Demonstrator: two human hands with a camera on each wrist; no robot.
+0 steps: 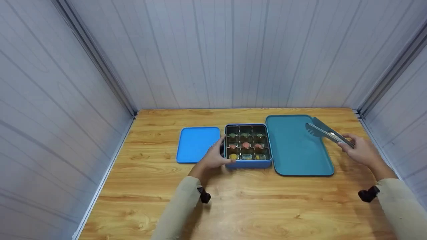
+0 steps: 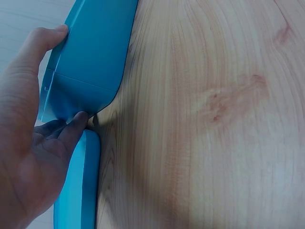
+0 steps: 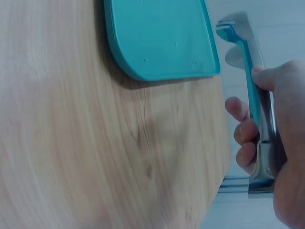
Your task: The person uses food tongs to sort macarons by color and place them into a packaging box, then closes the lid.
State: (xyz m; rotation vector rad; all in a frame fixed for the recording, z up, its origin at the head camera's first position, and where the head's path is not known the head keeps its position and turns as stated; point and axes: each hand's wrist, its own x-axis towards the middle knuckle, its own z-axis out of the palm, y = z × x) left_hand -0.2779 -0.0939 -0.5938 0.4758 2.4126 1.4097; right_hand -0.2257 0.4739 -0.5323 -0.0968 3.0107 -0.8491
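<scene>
A blue box (image 1: 252, 164) with a dark divided insert stands mid-table. Small pieces lie in its compartments: greenish at the back, reddish in the middle row, yellow at front left; their kind is too small to tell. My left hand (image 1: 213, 157) grips the box's front left corner, thumb on the front and fingers round the left side, as the left wrist view shows. In my right hand (image 1: 362, 151) is a pair of metal tongs (image 3: 259, 124), held above the right edge of a teal tray (image 1: 297, 153). The tongs' tips are apart, with nothing visible between them.
A flat blue lid-like tray (image 1: 193, 146) lies left of the box, close to my left fingers. The teal tray is right beside the box and bears only a few tiny specks. Pale panel walls (image 1: 213, 53) enclose the wooden table (image 1: 253, 203) at the back and sides.
</scene>
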